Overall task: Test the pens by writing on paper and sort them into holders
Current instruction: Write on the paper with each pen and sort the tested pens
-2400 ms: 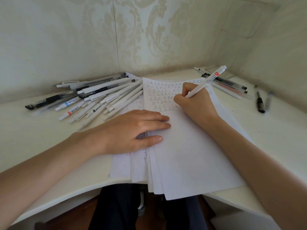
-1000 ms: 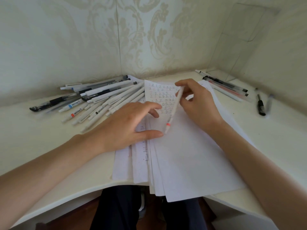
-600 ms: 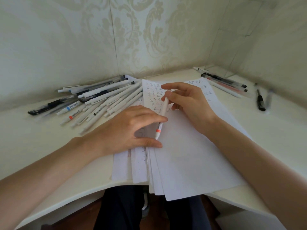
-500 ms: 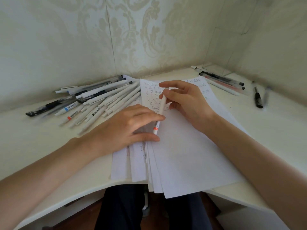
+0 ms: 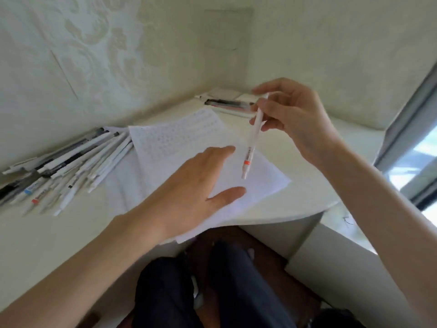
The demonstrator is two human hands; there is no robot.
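My right hand (image 5: 293, 117) pinches a white pen with a red band (image 5: 251, 143) near its upper end, and the pen hangs above the paper with its red-banded end pointing down. A stack of white paper (image 5: 179, 143) with rows of small written marks lies on the white desk (image 5: 47, 235). My left hand (image 5: 189, 190) lies flat over the paper's near part, fingers straight and spread, holding nothing. A heap of several mostly white pens (image 5: 71, 166) lies left of the paper. No holder is in view.
A second small group of pens (image 5: 227, 104) lies at the far corner by the wall. The desk's front edge curves inward above my legs. A window frame (image 5: 406, 129) stands at the right, with a lower white ledge below it.
My right hand has lifted the pen off the paper and carried it up and to the right. The left fingers have let go of its lower end. The view has swung right.
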